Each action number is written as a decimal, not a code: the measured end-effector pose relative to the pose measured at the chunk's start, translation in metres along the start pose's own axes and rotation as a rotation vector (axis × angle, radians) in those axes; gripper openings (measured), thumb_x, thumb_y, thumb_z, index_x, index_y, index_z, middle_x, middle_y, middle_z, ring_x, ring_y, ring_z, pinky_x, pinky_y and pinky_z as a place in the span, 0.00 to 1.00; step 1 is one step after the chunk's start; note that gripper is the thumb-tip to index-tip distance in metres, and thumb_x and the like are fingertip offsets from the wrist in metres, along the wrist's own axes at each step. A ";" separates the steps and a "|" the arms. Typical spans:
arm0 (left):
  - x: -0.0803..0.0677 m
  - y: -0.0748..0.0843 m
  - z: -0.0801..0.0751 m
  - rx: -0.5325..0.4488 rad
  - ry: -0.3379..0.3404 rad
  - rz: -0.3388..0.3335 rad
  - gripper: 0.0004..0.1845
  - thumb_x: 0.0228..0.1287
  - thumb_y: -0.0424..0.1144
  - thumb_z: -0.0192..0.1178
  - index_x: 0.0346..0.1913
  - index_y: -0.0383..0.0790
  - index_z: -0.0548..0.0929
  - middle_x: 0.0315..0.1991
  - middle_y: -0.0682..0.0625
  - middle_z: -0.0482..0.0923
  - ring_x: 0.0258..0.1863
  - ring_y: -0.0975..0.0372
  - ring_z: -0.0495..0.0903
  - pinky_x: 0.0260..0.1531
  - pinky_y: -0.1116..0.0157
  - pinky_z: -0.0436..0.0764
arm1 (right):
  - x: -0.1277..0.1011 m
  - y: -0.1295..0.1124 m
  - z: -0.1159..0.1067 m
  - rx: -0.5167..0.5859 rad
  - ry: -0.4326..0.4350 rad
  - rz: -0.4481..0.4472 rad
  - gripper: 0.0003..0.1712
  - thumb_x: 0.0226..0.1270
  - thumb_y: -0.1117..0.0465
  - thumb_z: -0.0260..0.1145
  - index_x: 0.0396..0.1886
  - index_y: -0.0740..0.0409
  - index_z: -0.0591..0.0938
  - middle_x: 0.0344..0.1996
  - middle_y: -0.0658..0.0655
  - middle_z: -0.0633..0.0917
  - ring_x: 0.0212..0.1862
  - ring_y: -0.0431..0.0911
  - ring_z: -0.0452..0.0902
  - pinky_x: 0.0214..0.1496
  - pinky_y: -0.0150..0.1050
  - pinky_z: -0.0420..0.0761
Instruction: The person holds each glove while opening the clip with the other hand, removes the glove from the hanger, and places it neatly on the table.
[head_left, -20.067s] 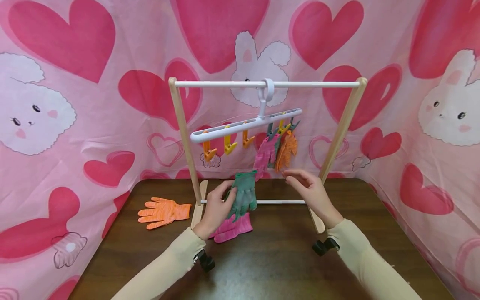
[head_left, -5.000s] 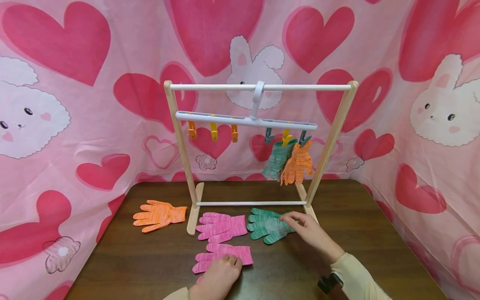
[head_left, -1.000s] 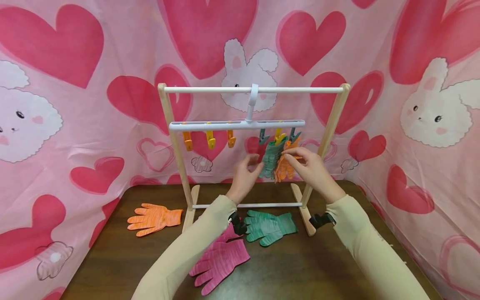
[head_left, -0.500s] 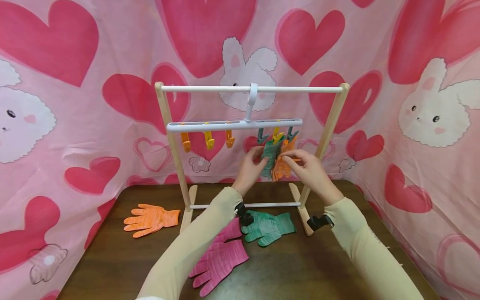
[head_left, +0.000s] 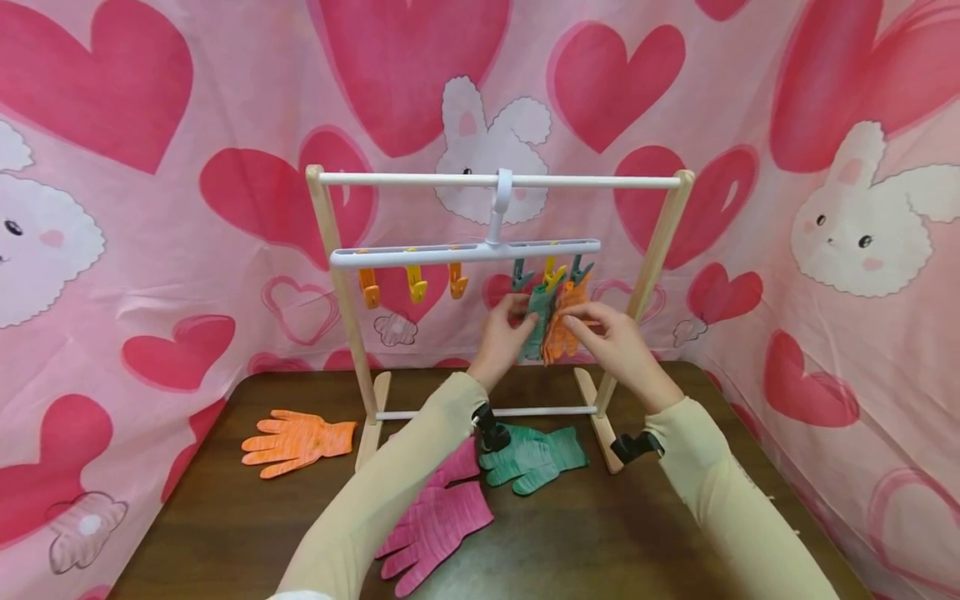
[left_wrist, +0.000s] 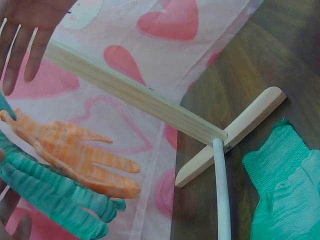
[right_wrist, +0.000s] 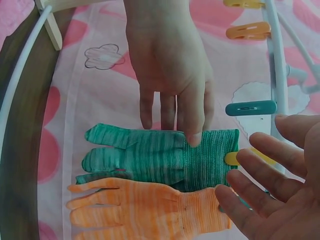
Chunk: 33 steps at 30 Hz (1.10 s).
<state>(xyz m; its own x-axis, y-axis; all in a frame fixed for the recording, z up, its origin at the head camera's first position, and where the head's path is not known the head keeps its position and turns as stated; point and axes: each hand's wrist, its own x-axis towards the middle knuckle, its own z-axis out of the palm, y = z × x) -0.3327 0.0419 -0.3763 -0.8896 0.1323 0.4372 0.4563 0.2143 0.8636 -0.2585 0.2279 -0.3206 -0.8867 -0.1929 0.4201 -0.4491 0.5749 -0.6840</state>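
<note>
Fingers (right_wrist: 192,127) of the left hand (head_left: 501,337) lie straight, tips touching the hanging green glove (right_wrist: 165,157); the right hand (head_left: 611,342) is spread and relaxed beside the hanging orange glove (right_wrist: 150,212), grasping nothing. Both gloves hang from clips on the white hanger (head_left: 465,252), on the wooden rack (head_left: 330,275). On the brown surface (head_left: 600,533) lie pink gloves (head_left: 438,521), a green glove (head_left: 536,457) and an orange glove (head_left: 297,432).

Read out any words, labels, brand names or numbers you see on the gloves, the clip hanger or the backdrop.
None: no readable text in any view.
The hanging green knit glove, hanging orange knit glove and white plastic clip hanger are unmarked.
The pink cloth backdrop bears only hearts and bunnies.
</note>
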 end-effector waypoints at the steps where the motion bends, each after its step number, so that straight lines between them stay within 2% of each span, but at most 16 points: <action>1: -0.001 0.001 0.000 0.000 0.001 -0.003 0.18 0.74 0.36 0.64 0.62 0.35 0.81 0.52 0.41 0.85 0.53 0.53 0.83 0.52 0.58 0.82 | 0.000 -0.001 0.000 0.005 -0.002 0.000 0.18 0.80 0.56 0.63 0.58 0.64 0.85 0.55 0.63 0.86 0.55 0.60 0.84 0.59 0.59 0.81; 8: -0.006 0.012 0.001 -0.006 -0.039 -0.018 0.16 0.74 0.36 0.64 0.59 0.34 0.83 0.51 0.41 0.86 0.50 0.52 0.84 0.51 0.59 0.83 | 0.003 -0.003 -0.001 0.013 0.001 0.017 0.22 0.81 0.52 0.61 0.63 0.62 0.82 0.58 0.63 0.84 0.58 0.61 0.82 0.62 0.60 0.78; 12: -0.007 0.014 0.004 0.011 -0.036 0.014 0.13 0.74 0.36 0.63 0.56 0.34 0.85 0.50 0.42 0.87 0.48 0.52 0.85 0.49 0.61 0.83 | 0.007 -0.004 -0.001 0.056 0.039 0.027 0.24 0.81 0.53 0.61 0.68 0.63 0.78 0.63 0.65 0.80 0.63 0.61 0.78 0.67 0.60 0.75; 16: -0.011 0.015 0.005 0.010 -0.045 0.040 0.12 0.74 0.36 0.62 0.54 0.34 0.86 0.49 0.42 0.87 0.48 0.52 0.87 0.52 0.61 0.84 | 0.008 -0.005 0.000 0.134 0.062 0.037 0.29 0.82 0.56 0.60 0.73 0.66 0.70 0.69 0.68 0.74 0.70 0.62 0.72 0.71 0.60 0.70; 19: -0.014 0.016 0.006 0.005 -0.055 0.051 0.11 0.75 0.35 0.62 0.53 0.34 0.85 0.49 0.42 0.87 0.49 0.51 0.86 0.54 0.59 0.84 | 0.008 -0.005 0.000 0.156 0.085 0.038 0.30 0.82 0.57 0.60 0.75 0.66 0.68 0.72 0.67 0.72 0.71 0.61 0.71 0.71 0.60 0.70; 22: -0.017 0.016 0.007 0.009 -0.050 0.061 0.10 0.75 0.35 0.61 0.52 0.34 0.86 0.47 0.42 0.87 0.48 0.52 0.86 0.52 0.60 0.84 | 0.008 -0.006 0.001 0.139 0.120 0.028 0.29 0.83 0.56 0.59 0.75 0.63 0.69 0.71 0.65 0.75 0.66 0.59 0.76 0.67 0.53 0.76; 24: -0.018 0.015 0.007 0.017 -0.047 0.068 0.09 0.75 0.35 0.61 0.51 0.35 0.85 0.44 0.43 0.87 0.45 0.54 0.86 0.50 0.62 0.84 | 0.009 -0.008 0.003 0.130 0.142 0.021 0.28 0.83 0.55 0.59 0.76 0.63 0.70 0.69 0.64 0.77 0.59 0.58 0.80 0.59 0.44 0.80; 27: -0.021 0.015 0.007 0.024 -0.044 0.072 0.08 0.76 0.35 0.60 0.50 0.36 0.85 0.39 0.44 0.86 0.38 0.57 0.83 0.43 0.65 0.81 | 0.011 -0.010 0.006 0.179 0.146 0.023 0.29 0.83 0.56 0.57 0.77 0.63 0.69 0.67 0.66 0.78 0.47 0.55 0.85 0.46 0.36 0.83; 29: -0.023 0.016 0.007 0.021 -0.052 0.070 0.08 0.76 0.35 0.59 0.51 0.37 0.85 0.39 0.45 0.85 0.36 0.59 0.81 0.40 0.66 0.78 | 0.013 -0.010 0.009 0.247 0.126 0.034 0.30 0.84 0.56 0.56 0.78 0.64 0.67 0.66 0.67 0.78 0.42 0.51 0.87 0.41 0.36 0.86; 33: -0.027 0.016 0.008 -0.003 -0.083 0.058 0.09 0.77 0.35 0.58 0.52 0.38 0.84 0.41 0.46 0.86 0.37 0.61 0.81 0.38 0.67 0.78 | 0.015 -0.013 0.013 0.339 0.080 0.058 0.29 0.86 0.55 0.53 0.78 0.63 0.66 0.60 0.70 0.79 0.39 0.44 0.88 0.41 0.41 0.88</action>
<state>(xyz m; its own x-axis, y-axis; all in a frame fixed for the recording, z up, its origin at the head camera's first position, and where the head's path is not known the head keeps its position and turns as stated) -0.3016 0.0492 -0.3758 -0.8569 0.2238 0.4644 0.5068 0.2011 0.8383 -0.2677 0.2073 -0.3129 -0.9064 -0.0976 0.4110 -0.4211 0.2841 -0.8614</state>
